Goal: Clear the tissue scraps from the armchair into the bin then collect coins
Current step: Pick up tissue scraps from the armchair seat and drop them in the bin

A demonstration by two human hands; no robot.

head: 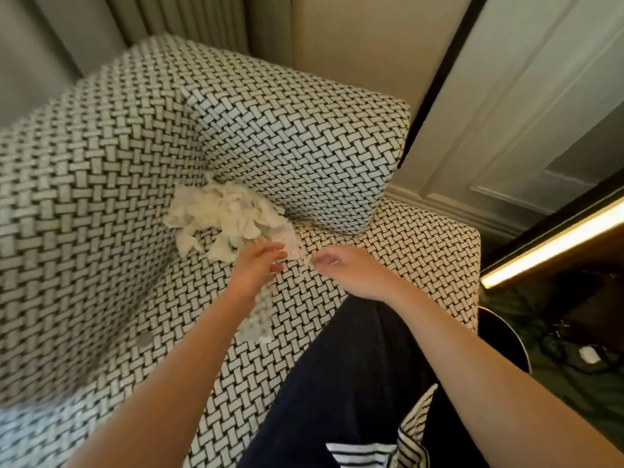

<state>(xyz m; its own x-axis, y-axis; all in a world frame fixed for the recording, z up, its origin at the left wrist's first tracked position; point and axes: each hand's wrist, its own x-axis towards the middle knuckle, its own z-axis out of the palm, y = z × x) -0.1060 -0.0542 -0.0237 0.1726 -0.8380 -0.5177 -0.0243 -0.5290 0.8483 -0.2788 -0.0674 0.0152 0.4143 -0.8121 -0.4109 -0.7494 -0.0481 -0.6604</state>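
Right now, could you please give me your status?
Left hand touching tissue scraps; right hand beside, grip unclear. Scraps piled on armchair. Nothing blocking.

I was in a furnished living room, whether a home or a hotel I couldn't tell. A basket-weave upholstered armchair (304, 136) sat before pleated curtains (175, 18). Beside it were a panelled white door (526, 113) and dark green carpet (574, 383).
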